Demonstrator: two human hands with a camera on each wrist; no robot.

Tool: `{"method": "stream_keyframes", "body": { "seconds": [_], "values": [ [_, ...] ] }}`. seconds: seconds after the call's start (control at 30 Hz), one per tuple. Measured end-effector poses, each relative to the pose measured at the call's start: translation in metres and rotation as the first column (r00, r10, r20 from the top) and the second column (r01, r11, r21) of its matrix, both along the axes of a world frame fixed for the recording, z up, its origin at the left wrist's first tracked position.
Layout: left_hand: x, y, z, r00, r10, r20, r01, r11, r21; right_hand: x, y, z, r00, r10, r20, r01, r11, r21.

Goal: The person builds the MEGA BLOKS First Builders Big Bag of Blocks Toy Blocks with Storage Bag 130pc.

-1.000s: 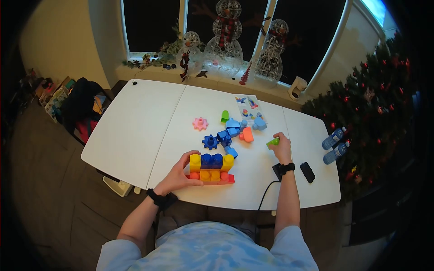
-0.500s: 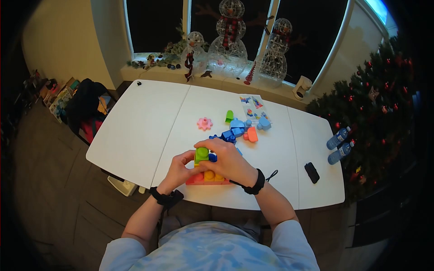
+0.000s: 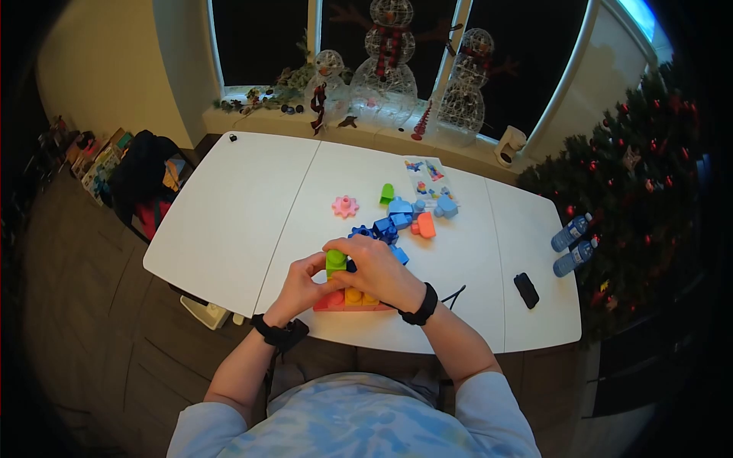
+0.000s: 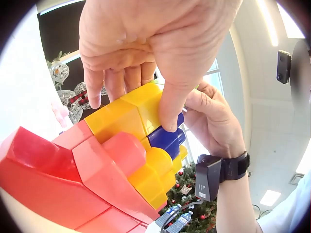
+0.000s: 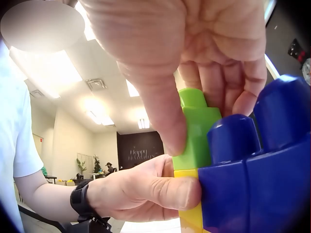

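Note:
The right hand (image 3: 383,272) (image 5: 160,53) pinches a green block (image 3: 336,262) (image 5: 197,136) between thumb and fingers. In the right wrist view, that block sits on top of a yellow block (image 5: 191,213), beside dark blue blocks (image 5: 226,194). The left hand (image 3: 300,290) (image 4: 155,43) grips the yellow block (image 4: 127,112) at the left end of the stack, thumb on the near side. Below are orange-yellow blocks (image 4: 154,174) and a coral block (image 4: 125,154) on a red base (image 3: 343,308) (image 4: 112,177).
Beyond the hands lie loose blue blocks (image 3: 399,220), a coral block (image 3: 424,224), a green block (image 3: 388,193), a pink gear (image 3: 345,206) and a picture sheet (image 3: 429,182). At the right are a phone (image 3: 526,291) and two water bottles (image 3: 574,259) on the white table (image 3: 221,206).
From the right side of the table, the right hand has brought the green block over to the stack's left end. The left hand has stayed at the stack.

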State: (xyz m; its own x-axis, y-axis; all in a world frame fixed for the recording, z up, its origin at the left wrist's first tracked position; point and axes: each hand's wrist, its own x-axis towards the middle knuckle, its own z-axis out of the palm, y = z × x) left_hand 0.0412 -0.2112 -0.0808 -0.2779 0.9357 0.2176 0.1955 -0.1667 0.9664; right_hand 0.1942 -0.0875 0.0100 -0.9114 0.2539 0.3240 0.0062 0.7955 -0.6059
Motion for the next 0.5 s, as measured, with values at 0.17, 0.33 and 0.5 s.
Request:
{"method": "stream_keyframes", "body": {
  "seconds": [0.17, 0.33, 0.5],
  "values": [
    [0.000, 0.000, -0.001, 1.000, 0.007, 0.015, -0.007, 1.000, -0.013, 0.009, 0.026, 0.009, 0.997, 0.074, -0.038, -0.074, 0.997, -0.008],
    [0.004, -0.001, 0.009, 1.000, 0.014, -0.001, -0.014, 1.000, -0.004, 0.026, 0.094, 0.019, 0.966, -0.216, -0.139, 0.200, 0.972, -0.120],
    [0.003, 0.001, 0.008, 0.998, 0.057, -0.004, -0.057, 0.998, 0.041, 0.025, 0.135, -0.041, 0.914, -0.350, 0.206, 0.336, 0.937, 0.101]
  ]
}}
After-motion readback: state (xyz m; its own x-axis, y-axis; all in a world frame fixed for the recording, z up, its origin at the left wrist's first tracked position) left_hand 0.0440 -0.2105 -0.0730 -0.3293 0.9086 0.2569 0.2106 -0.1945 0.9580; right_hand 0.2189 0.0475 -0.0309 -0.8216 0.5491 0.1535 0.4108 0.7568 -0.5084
